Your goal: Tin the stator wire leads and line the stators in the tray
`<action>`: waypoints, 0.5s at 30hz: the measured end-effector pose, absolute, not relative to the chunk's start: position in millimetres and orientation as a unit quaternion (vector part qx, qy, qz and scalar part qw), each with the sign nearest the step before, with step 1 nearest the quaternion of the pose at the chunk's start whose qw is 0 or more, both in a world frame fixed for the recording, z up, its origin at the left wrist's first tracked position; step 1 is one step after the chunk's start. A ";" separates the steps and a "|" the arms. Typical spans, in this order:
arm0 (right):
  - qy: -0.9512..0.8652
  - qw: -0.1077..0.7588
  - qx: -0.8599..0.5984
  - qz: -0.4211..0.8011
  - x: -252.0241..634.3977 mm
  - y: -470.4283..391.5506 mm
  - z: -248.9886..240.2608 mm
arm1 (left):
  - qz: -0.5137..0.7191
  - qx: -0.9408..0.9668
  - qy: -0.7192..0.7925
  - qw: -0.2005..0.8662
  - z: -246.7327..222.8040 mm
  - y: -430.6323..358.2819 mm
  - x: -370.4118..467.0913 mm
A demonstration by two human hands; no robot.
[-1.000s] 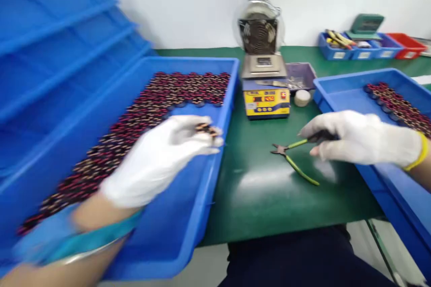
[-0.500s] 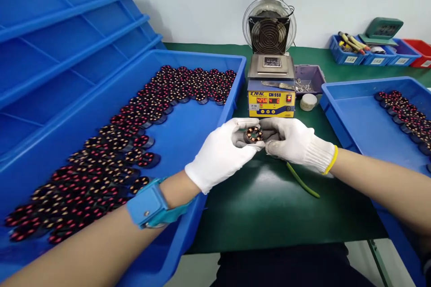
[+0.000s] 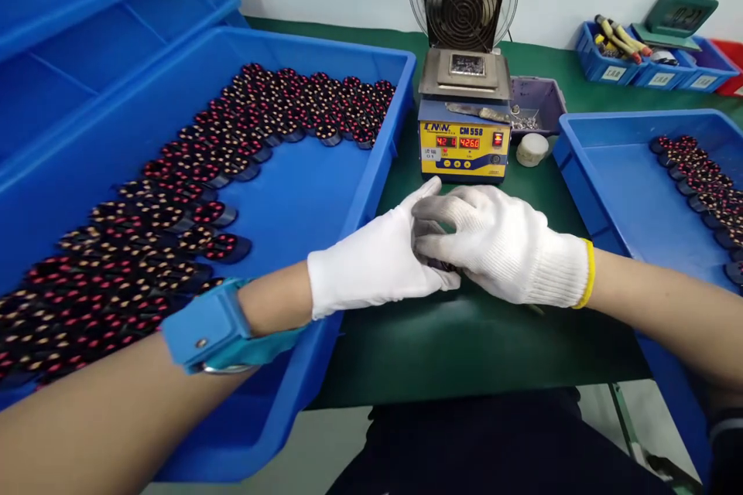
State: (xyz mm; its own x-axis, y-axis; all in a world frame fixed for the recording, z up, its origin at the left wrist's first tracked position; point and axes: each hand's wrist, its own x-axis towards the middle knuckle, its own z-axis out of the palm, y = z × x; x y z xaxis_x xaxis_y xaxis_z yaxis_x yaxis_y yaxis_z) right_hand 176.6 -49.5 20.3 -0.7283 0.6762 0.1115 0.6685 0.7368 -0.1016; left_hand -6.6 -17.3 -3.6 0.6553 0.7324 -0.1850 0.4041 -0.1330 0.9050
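Observation:
My left hand (image 3: 386,259), in a white glove, curls around a small dark motor stator in front of the solder pot (image 3: 463,143). My right hand (image 3: 499,240), gloved in knitted white with a yellow cuff, lies over the same stator with its fingers bent onto it. Both hands touch, and they hide most of the part; only a dark edge shows between the fingers. Many similar stators (image 3: 174,228) with red or copper-coloured windings fill much of the large blue tray (image 3: 302,193) on the left.
To the right stands another blue tray (image 3: 615,201) holding rows of stators (image 3: 705,189). A fan (image 3: 463,4) rises behind the solder pot. Beside the pot are a purple bin (image 3: 539,104) with metal scraps and a round white container (image 3: 532,149). Small blue bins (image 3: 612,71) sit at the back.
My right hand has moved over the stator, its fingers now covering the windings that showed before. The green strip on the table is now mostly hidden by it. The view has tilted downward.

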 end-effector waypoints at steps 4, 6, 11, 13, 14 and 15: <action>-0.936 0.057 -0.346 0.011 180.6 -50.9 23.1 | 0.131 0.682 0.395 0.602 1.4 -21.1 -2.4; -0.935 0.036 -0.351 0.025 183.0 -50.4 26.3 | 0.127 0.667 0.384 0.626 3.5 -22.1 -0.4; -0.922 0.022 -0.377 0.089 190.1 -45.5 28.8 | 0.107 0.680 0.364 0.628 7.8 -19.6 -3.4; -0.913 0.039 -0.379 0.144 197.1 -41.0 28.6 | 0.085 0.679 0.380 0.623 8.9 -18.2 -6.0; -0.905 0.051 -0.385 0.172 201.3 -38.6 29.1 | 0.069 0.675 0.386 0.625 9.2 -17.9 -7.0; -0.896 0.066 -0.394 0.195 205.4 -36.5 30.3 | 0.053 0.670 0.391 0.629 9.5 -17.9 -7.6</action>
